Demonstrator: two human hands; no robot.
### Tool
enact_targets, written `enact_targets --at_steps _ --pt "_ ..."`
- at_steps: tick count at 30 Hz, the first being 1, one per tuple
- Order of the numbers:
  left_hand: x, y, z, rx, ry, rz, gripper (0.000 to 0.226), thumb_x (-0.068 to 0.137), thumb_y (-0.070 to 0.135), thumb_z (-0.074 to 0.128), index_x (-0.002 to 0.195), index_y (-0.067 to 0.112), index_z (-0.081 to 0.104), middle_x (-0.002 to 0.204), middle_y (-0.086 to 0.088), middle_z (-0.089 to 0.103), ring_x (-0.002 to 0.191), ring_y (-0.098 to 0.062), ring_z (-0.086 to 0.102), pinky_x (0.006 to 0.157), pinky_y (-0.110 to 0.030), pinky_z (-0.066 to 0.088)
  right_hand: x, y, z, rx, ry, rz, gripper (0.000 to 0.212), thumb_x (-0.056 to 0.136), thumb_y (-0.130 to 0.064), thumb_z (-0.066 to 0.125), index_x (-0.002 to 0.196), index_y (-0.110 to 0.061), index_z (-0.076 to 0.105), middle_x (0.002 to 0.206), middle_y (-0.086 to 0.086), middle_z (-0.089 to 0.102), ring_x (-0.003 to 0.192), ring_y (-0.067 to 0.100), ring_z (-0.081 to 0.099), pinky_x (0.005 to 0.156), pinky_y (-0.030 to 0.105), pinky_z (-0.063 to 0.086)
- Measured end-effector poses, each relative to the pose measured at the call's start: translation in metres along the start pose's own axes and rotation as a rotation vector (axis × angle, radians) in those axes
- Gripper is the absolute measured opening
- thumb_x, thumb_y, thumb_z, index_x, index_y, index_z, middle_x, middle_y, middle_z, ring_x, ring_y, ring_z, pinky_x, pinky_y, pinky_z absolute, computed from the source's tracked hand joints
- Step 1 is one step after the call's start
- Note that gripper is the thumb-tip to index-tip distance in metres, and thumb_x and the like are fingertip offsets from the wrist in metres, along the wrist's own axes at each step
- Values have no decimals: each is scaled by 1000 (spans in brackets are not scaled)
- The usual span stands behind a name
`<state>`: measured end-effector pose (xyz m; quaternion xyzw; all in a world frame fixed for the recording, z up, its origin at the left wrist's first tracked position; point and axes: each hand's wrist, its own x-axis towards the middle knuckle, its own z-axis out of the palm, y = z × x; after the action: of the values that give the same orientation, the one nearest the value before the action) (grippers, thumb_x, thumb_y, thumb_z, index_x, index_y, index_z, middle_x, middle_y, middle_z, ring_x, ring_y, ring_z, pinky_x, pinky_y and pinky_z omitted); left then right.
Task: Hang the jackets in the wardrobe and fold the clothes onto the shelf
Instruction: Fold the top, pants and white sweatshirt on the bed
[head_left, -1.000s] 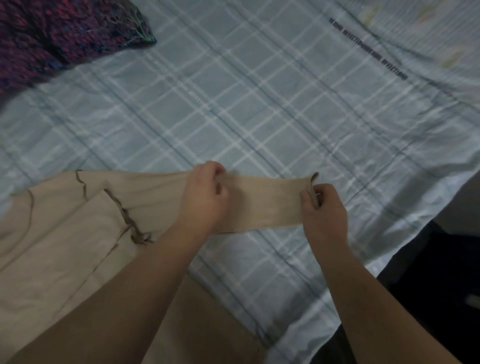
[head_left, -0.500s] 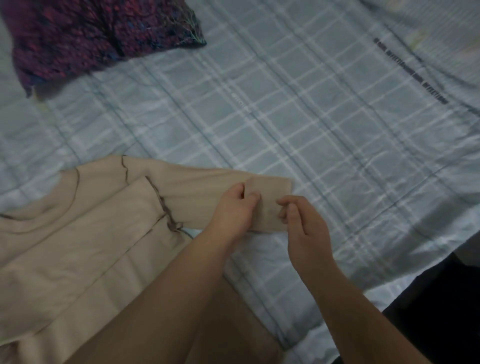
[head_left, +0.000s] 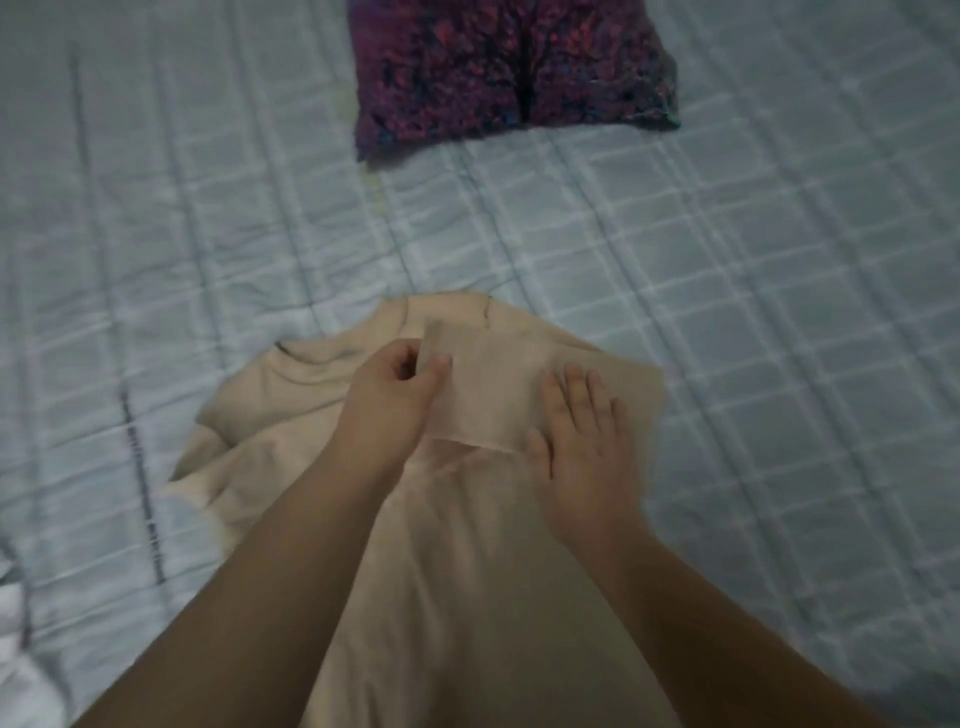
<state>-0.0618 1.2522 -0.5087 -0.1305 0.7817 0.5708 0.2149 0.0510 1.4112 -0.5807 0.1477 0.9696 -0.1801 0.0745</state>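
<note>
Grips: left grip (head_left: 389, 410) pinches the cuff end of the sleeve (head_left: 483, 395) between thumb and fingers; right grip (head_left: 587, 457) lies flat, fingers straight, pressing the sleeve's fold down.
Sleeve: spans from one grip to the other, laid across the chest of the beige top (head_left: 457, 571).
Beige top: under both grips, spread on the bed (head_left: 727, 312); collar just beyond and left of the left grip, body running back under the forearms; the side left of the grips is rumpled.
Bed: pale-blue checked sheet on all sides of the grips.
Purple knit (head_left: 509, 67): well beyond the grips, apart from the top, looks folded already.
Progress: my read is early in this fold. One sleeve is in; body folds and the move to the shelf are left. Shelf, wardrobe and jackets not in view.
</note>
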Motion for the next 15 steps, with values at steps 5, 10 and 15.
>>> enact_targets --at_steps 5,10,15 --pt "7 -32 -80 -13 206 -65 10 95 24 64 92 18 72 85 -1 74 78 -16 66 69 -32 55 22 -63 25 -50 -55 -155 62 97 -45 29 155 -24 28 162 3 25 150 25 20 120 51 17" --pt "2 -81 -143 103 347 -112 17 93 37 66 96 22 72 87 3 73 84 -17 69 77 -39 54 24 -101 52 -122 -126 -299 63 97 -45 29 156 -23 23 162 6 25 150 26 19 120 53 17" --pt "-5 -116 -183 188 444 -176 11 91 31 65 92 21 70 85 3 71 83 -18 66 79 -41 52 19 -120 69 -169 -133 -364 61 99 -45 27 155 -19 26 161 9 27 149 29 23 119 55 18"
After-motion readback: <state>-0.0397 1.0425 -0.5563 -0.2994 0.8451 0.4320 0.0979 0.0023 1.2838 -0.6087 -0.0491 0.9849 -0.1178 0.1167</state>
